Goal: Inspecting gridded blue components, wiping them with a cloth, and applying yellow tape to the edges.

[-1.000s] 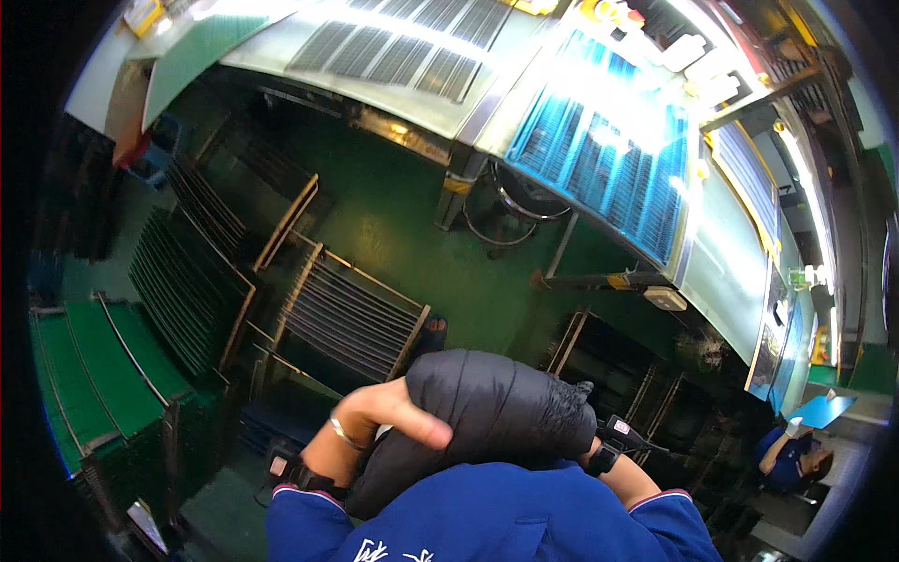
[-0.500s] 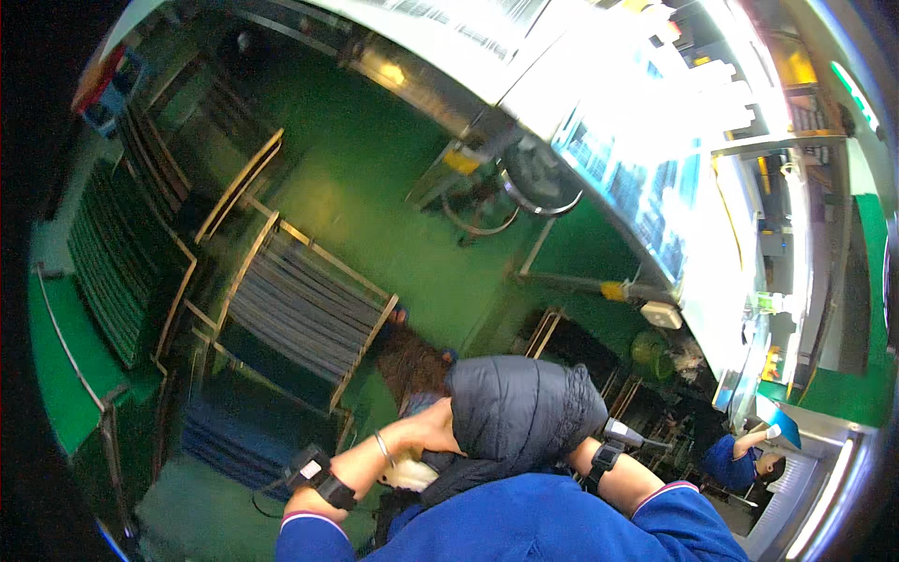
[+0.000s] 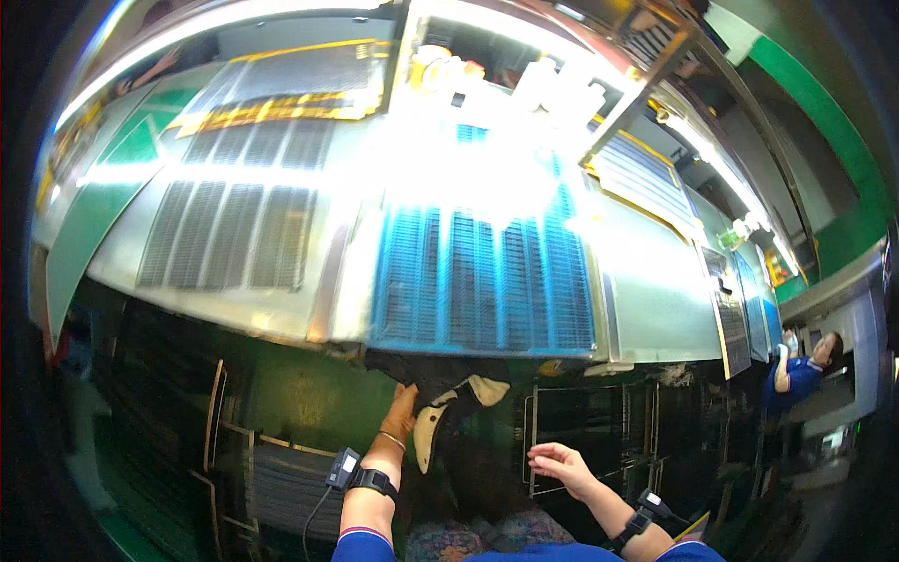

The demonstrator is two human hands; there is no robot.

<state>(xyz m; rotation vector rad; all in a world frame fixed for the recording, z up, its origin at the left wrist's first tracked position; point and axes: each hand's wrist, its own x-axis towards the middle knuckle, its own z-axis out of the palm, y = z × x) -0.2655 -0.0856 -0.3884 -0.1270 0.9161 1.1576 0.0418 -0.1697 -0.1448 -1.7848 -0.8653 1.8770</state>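
Left hand: fingers closed on the edge of the dark jacket, arm stretched forward.
Right hand: held apart from the jacket, fingers loosely spread and slightly bent, nothing in it.
Dark jacket: bunched, cream patches showing, just below the near edge of the bench.
On the bench: blue slatted panel, glaring under the lamps.
Far right: a person in blue.

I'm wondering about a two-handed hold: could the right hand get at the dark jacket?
Probably yes: the right hand looks empty, the dark jacket is ahead and to its left, and nothing visible blocks the gap between them.
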